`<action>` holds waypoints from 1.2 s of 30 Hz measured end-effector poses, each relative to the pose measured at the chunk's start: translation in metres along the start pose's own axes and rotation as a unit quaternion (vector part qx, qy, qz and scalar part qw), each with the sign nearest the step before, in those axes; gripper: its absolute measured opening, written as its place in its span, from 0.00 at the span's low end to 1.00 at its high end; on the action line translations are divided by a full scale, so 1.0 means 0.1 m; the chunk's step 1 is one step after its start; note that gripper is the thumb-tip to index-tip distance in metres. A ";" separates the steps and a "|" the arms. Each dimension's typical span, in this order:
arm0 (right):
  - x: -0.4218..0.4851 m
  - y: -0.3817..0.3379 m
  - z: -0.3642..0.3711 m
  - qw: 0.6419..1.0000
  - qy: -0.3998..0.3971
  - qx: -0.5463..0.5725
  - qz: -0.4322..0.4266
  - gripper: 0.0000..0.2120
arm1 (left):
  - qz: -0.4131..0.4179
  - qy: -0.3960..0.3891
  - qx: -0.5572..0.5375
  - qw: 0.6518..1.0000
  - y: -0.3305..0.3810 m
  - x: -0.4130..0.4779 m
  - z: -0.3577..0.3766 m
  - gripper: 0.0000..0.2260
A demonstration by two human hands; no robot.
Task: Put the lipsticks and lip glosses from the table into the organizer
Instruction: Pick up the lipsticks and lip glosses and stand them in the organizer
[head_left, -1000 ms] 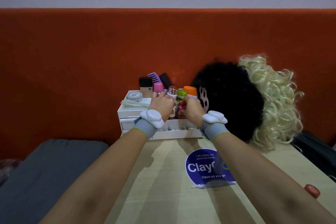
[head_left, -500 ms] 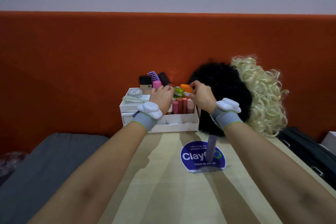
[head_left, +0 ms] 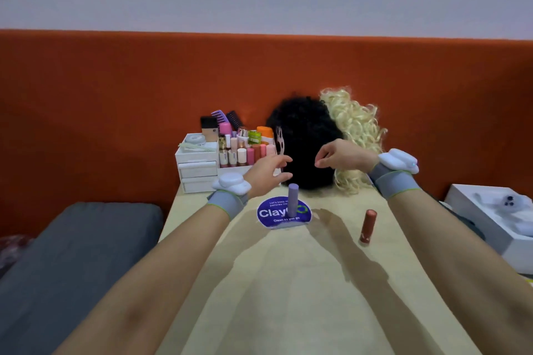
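Your hands, left (head_left: 266, 174) and right (head_left: 340, 156), hover spread and empty. Matte lilac cylinder lipstick (head_left: 293, 200) stands upright on the pale woodgrain tabletop (head_left: 288, 282); glossy red tube (head_left: 367, 226) at its 4 o'clock, cap toward 12. White organizer (head_left: 199, 166) at 11.

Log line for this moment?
left hand: empty | right hand: empty | purple tube, red lipstick: on table | organizer: partly filled

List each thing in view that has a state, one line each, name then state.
left hand: open, empty, above the table
right hand: open, empty, in front of the wigs
purple tube: capped, upright on the blue sticker
red lipstick: capped, standing on the table
organizer: drawers shut, right compartment full of upright lipsticks
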State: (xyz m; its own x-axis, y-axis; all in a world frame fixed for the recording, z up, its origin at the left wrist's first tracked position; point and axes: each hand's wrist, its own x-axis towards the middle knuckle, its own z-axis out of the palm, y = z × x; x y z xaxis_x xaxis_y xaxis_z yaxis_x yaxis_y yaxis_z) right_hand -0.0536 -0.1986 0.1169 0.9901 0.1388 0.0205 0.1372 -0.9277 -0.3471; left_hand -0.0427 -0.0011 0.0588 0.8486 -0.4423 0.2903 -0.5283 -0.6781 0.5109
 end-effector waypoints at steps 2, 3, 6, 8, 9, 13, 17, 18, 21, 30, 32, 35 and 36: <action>-0.18 0.02 -0.04 0.995 -0.071 -0.060 0.030 0.14 | -0.021 -0.034 0.004 0.999 0.05 -0.03 0.14 0.21; -0.29 0.01 -0.05 0.988 -0.116 -0.090 0.050 0.16 | -0.035 -0.047 0.005 0.998 0.07 -0.05 0.20 0.22; -0.45 0.07 0.00 0.957 -0.224 -0.154 0.100 0.23 | -0.063 -0.054 0.008 0.997 0.09 -0.11 0.38 0.21; -0.52 0.12 0.09 0.939 -0.259 -0.192 0.123 0.26 | -0.077 -0.043 -0.007 0.996 0.09 -0.17 0.47 0.18; -0.55 0.14 0.14 0.932 -0.270 -0.201 0.134 0.27 | -0.083 -0.034 -0.025 0.996 0.09 -0.20 0.51 0.17; -0.60 0.22 0.27 0.929 -0.280 -0.192 0.149 0.21 | -0.089 -0.014 -0.082 0.993 0.09 -0.28 0.57 0.16; -0.51 0.34 0.39 0.953 -0.227 -0.143 0.142 0.05 | -0.089 0.002 -0.101 0.991 0.06 -0.34 0.53 0.15; -0.48 0.34 0.41 0.960 -0.212 -0.116 0.140 0.06 | -0.092 0.009 -0.100 0.991 0.05 -0.36 0.50 0.15; -0.41 0.31 0.44 0.977 -0.167 -0.052 0.123 0.08 | -0.095 0.033 -0.092 0.991 -0.03 -0.35 0.43 0.13; 0.01 -0.08 0.49 0.998 -0.040 0.036 0.039 0.08 | -0.114 0.120 -0.079 0.983 -0.35 -0.13 0.00 0.14; 0.18 -0.18 0.50 0.999 -0.012 0.047 0.021 0.11 | -0.120 0.134 -0.076 0.981 -0.44 0.00 -0.09 0.13; 0.49 -0.33 0.50 0.997 0.034 0.067 -0.005 0.10 | -0.135 0.158 -0.079 0.975 -0.63 0.28 -0.20 0.14; 0.59 -0.37 0.49 0.996 0.055 0.069 -0.012 0.10 | -0.137 0.166 -0.079 0.973 -0.68 0.38 -0.24 0.14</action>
State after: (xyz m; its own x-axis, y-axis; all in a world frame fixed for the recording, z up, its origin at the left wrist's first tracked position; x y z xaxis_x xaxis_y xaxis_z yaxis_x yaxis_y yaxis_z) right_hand -0.0014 -0.1393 0.0853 0.9848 0.1147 0.1305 0.1634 -0.8668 -0.4711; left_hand 0.0258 0.0419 0.0543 0.9331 -0.0255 0.3587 -0.2928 -0.6332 0.7165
